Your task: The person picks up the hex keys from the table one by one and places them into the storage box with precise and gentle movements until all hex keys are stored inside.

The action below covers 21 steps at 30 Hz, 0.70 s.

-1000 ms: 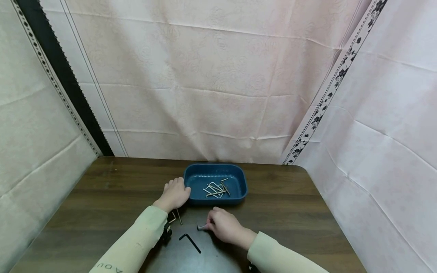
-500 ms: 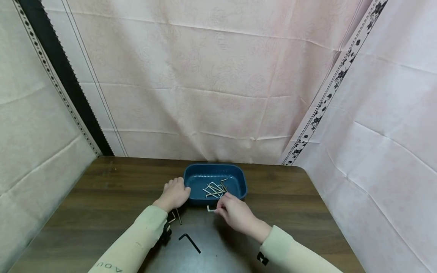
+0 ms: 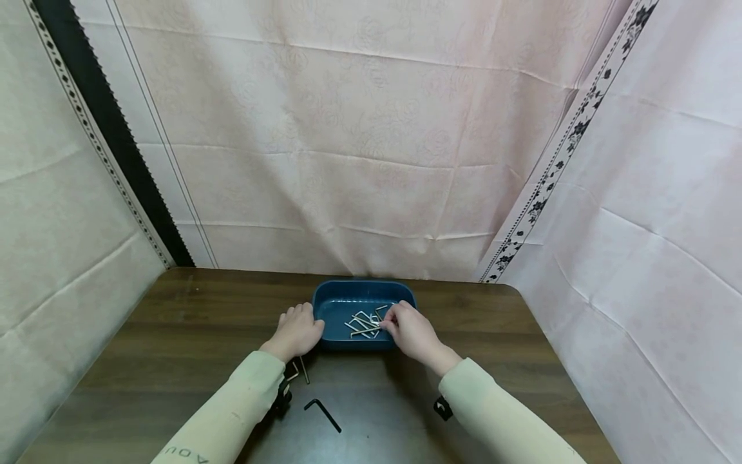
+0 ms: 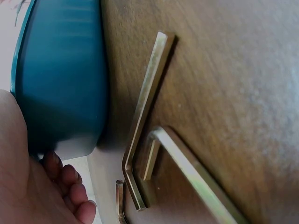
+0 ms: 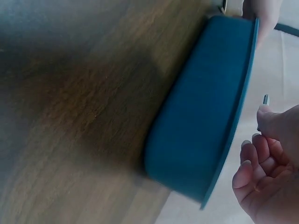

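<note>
A blue tray [image 3: 359, 345] stands on the table, with several L-shaped hex keys [image 3: 361, 326] heaped inside. My left hand [image 3: 294, 330] holds the tray's left end, its fingers curled at the wall in the left wrist view. Over the tray's right side, my right hand [image 3: 414, 334] pinches a small hex key between thumb and fingers. The tip of that hex key [image 5: 266, 99] pokes out past the thumb in the right wrist view. Brass-coloured hex keys [image 4: 147, 100] lie on the table under my left wrist.
A black hex key [image 3: 323, 414] lies on the wooden table [image 3: 510, 361] in front of the tray. Pale patterned cloth [image 3: 359, 161] hangs behind the table and at both sides.
My right hand has risen from the table in front of the tray, carrying the small hex key, and is now over the tray's right side. The left hand stays put.
</note>
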Motion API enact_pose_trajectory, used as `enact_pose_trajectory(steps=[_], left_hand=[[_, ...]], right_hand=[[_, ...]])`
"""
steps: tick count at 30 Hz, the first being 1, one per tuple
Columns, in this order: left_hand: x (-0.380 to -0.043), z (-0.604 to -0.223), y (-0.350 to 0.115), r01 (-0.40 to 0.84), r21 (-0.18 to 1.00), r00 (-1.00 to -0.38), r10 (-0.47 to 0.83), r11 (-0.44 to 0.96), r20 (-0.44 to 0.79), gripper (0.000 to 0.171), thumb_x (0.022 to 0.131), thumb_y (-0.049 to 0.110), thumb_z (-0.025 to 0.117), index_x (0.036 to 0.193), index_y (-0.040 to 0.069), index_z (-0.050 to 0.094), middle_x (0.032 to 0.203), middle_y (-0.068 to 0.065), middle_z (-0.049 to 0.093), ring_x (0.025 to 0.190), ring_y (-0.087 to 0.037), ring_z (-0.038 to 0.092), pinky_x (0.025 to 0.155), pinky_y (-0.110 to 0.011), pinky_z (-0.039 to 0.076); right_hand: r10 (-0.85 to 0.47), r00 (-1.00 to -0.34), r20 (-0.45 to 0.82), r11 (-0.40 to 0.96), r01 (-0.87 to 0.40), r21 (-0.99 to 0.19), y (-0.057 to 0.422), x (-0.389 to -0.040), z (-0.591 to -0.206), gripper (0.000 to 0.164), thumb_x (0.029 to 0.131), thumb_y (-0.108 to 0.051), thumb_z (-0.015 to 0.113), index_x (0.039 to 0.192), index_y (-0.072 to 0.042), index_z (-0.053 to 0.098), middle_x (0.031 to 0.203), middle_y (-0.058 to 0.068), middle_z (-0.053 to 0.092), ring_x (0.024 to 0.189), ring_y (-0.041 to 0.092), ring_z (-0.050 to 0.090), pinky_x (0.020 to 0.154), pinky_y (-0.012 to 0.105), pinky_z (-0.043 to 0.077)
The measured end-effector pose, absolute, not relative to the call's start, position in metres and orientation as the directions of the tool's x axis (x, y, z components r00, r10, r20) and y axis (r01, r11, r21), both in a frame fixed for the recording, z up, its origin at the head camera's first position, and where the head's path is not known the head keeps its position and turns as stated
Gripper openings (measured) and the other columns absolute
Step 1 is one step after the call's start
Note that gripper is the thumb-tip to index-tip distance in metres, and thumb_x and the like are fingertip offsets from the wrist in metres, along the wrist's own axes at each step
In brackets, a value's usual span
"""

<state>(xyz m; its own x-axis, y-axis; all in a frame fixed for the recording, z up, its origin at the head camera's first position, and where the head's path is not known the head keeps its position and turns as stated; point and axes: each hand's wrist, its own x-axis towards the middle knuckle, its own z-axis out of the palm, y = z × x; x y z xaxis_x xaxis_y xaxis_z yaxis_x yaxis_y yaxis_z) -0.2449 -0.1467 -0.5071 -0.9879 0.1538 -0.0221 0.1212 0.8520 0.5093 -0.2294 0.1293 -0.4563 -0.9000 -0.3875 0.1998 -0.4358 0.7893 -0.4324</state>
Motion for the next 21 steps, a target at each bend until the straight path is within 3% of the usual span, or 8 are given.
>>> enact_pose_trajectory(steps=[21], left_hand=[[-0.244,-0.506,-0.145,0.119,0.506,-0.989,0.147,0.854,-0.016,0.045,0.097,0.031,0.045,0.126,-0.004,0.048,0.111,-0.014,0.051,0.099,-0.031,0.042,0.091,-0.05,0.032]], right_hand=[[-0.253,-0.961,0.107,0.829,-0.273,-0.487,0.11,-0.265,-0.472,0.015,0.093,-0.025,0.065,0.084,-0.015,0.061,0.082,-0.002,0.052,0.073,0.014,0.05,0.067,0.032,0.046]])
